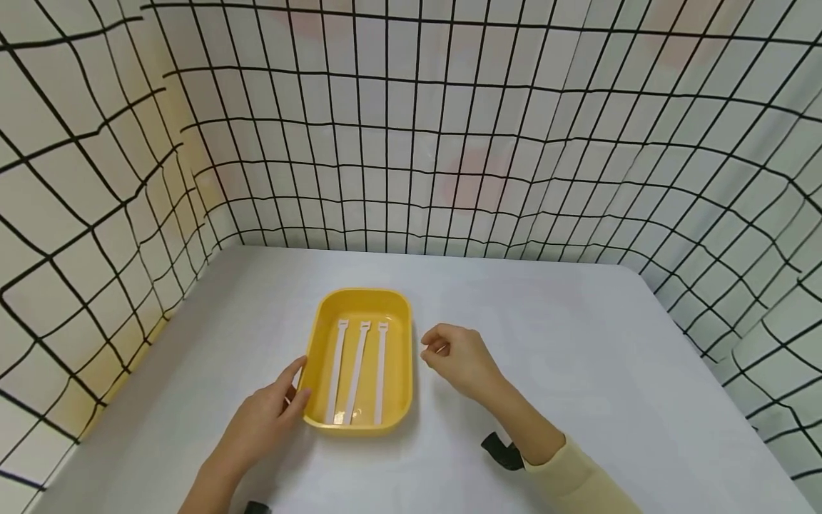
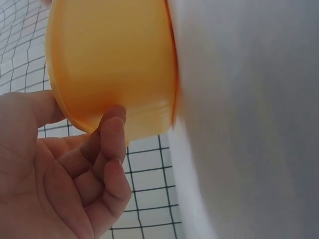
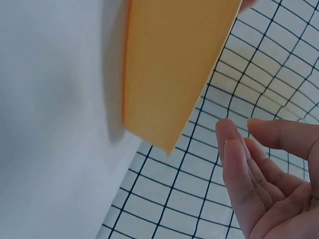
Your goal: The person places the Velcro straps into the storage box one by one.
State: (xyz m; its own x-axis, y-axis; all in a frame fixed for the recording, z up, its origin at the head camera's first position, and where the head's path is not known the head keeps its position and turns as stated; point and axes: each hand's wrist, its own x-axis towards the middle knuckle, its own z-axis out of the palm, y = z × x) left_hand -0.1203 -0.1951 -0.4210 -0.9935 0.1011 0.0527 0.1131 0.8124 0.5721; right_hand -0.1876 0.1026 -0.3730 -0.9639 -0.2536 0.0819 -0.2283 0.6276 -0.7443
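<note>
A yellow tray [image 1: 399,378] with rounded corners lies on the white table. In it, side by side, are three white cable straps [image 1: 380,375], their wider slotted heads at the far end. My left hand [image 1: 260,421] holds the tray's left rim near its front corner; the left wrist view shows the thumb [image 2: 47,107] at the rim and fingertips [image 2: 113,134] against the outer wall. Just right of the tray, apart from it, hovers my right hand [image 1: 465,360]. Its fingers [image 3: 235,159] are loosely bent, and nothing is between them and the thumb.
A black grid netting [image 1: 411,150] surrounds the table [image 1: 546,321] at the back and both sides, with pale walls behind. A black band [image 1: 503,451] shows by the right wrist, and part of another black item [image 1: 257,507] at the bottom edge near the left wrist.
</note>
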